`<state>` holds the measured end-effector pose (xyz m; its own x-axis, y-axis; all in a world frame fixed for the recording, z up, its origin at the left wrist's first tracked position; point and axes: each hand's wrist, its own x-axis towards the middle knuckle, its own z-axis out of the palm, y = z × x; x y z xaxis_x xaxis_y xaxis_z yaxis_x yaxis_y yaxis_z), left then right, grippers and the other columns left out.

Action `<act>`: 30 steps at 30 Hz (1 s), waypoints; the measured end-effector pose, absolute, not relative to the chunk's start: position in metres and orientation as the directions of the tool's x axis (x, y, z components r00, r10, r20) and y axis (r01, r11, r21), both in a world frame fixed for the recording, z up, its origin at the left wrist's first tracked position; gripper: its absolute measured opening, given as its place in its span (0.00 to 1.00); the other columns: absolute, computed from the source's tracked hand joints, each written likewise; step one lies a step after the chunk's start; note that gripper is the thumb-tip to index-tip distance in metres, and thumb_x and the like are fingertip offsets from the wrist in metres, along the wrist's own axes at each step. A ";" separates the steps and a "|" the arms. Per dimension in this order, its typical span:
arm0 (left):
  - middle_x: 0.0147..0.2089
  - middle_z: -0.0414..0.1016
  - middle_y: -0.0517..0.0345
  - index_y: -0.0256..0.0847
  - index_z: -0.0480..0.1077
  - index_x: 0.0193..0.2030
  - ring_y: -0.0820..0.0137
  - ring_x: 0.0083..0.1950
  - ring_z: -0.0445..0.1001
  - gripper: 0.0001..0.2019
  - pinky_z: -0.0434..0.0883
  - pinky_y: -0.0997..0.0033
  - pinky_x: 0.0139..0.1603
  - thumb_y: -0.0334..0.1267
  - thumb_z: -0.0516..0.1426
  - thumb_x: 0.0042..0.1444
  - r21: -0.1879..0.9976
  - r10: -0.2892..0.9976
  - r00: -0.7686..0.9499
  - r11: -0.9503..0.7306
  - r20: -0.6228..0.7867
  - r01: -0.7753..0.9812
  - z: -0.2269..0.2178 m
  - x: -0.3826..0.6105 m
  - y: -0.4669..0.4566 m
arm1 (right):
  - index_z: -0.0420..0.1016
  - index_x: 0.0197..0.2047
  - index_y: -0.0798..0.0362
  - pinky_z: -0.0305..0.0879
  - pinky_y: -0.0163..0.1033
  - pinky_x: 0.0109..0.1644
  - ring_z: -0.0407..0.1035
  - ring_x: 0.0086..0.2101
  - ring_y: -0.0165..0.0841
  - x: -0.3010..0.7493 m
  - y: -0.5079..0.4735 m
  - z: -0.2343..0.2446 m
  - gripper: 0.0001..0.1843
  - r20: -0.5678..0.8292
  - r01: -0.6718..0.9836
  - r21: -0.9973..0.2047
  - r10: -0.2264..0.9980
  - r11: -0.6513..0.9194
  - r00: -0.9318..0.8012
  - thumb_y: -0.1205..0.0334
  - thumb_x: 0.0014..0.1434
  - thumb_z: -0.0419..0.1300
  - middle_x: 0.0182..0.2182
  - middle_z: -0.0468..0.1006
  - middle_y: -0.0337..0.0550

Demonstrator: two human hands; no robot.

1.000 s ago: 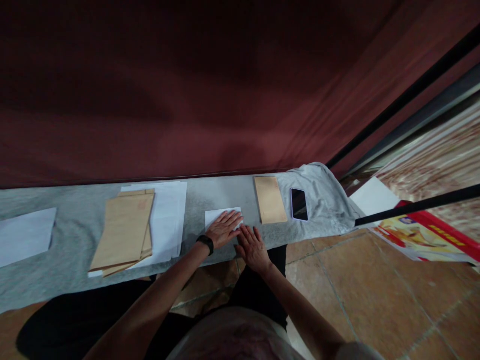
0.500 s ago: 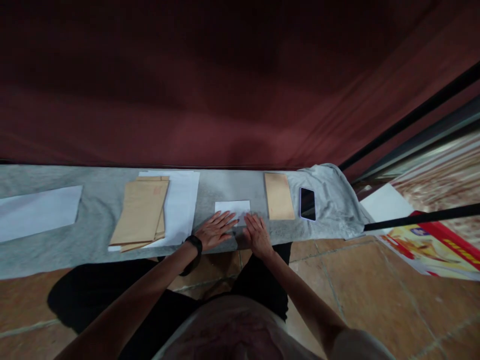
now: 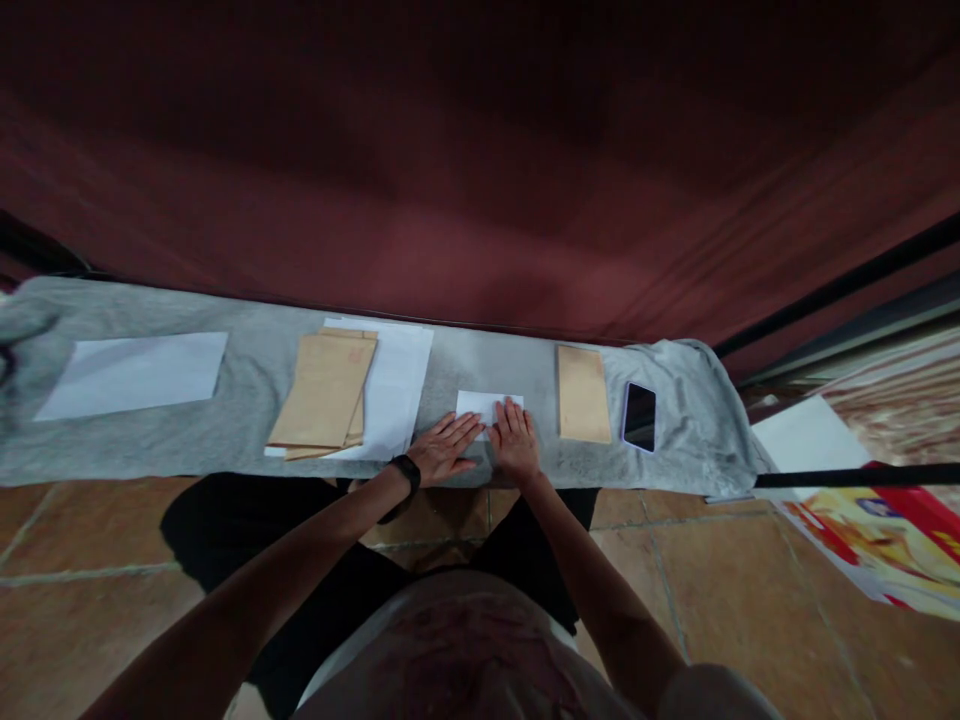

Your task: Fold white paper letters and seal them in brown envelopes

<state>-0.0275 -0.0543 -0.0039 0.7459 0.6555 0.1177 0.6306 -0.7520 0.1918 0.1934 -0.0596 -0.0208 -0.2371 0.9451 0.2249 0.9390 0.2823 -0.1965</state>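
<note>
dark red backdrop [image 3: 450, 240] | grey cloth-covered table [image 3: 491, 360] | brown tiled floor [image 3: 750, 590] | dimly lit

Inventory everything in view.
paper slip: 1, white, centre
envelope pile: 2+, brown, left
sheets: 2+, white, under pile
long sheet: 1, white, leftmost
lone envelope: 1, brown, right
phone: 1, black, beside lone envelope
cloth: 1, grey, beneath papers
backdrop: 1, maroon, behind
bars: 2, black, right
packaging: 1, red-yellow, lower right
tiles: several, brown, below
trousers: 1, black, bottom
wristband: 1, black, left wrist
left hand: 1, on paper slip
right hand: 1, on paper slip
</note>
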 end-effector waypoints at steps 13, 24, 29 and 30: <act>0.77 0.51 0.40 0.32 0.50 0.75 0.57 0.78 0.47 0.37 0.44 0.52 0.77 0.56 0.47 0.68 0.167 0.766 0.634 -0.642 0.105 0.749 -0.001 -0.032 -0.070 | 0.54 0.73 0.64 0.48 0.55 0.70 0.54 0.68 0.48 0.201 -0.071 -0.023 0.33 0.273 0.958 -0.199 0.950 0.208 -0.150 0.51 0.74 0.45 0.70 0.60 0.62; 0.74 0.58 0.41 0.33 0.57 0.72 0.57 0.76 0.54 0.31 0.54 0.50 0.75 0.50 0.46 0.69 0.268 0.870 0.486 -0.489 0.084 0.830 -0.006 -0.035 -0.073 | 0.53 0.73 0.65 0.50 0.57 0.70 0.57 0.67 0.48 0.204 -0.082 -0.031 0.33 0.333 0.961 -0.223 0.939 0.165 -0.084 0.52 0.74 0.44 0.69 0.62 0.64; 0.69 0.68 0.43 0.35 0.65 0.67 0.58 0.70 0.65 0.24 0.63 0.51 0.71 0.40 0.47 0.67 0.541 0.954 0.292 -0.282 0.071 0.792 -0.007 -0.025 -0.060 | 0.55 0.73 0.65 0.50 0.60 0.69 0.58 0.67 0.50 0.195 -0.085 -0.031 0.33 0.351 0.962 -0.256 0.936 0.097 -0.001 0.53 0.73 0.43 0.68 0.63 0.66; 0.67 0.70 0.43 0.36 0.66 0.65 0.58 0.69 0.66 0.24 0.64 0.50 0.70 0.40 0.47 0.66 0.617 0.972 0.226 -0.219 0.069 0.756 -0.008 -0.021 -0.056 | 0.54 0.73 0.65 0.49 0.60 0.69 0.57 0.67 0.50 0.193 -0.086 -0.030 0.33 0.354 0.962 -0.260 0.935 0.084 0.014 0.53 0.73 0.43 0.68 0.63 0.66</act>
<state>-0.0214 -0.0565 -0.0077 0.2258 0.9718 0.0686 0.7558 -0.2192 0.6171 0.1930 -0.0855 -0.0303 0.0143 0.9352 0.3539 0.9620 0.0836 -0.2598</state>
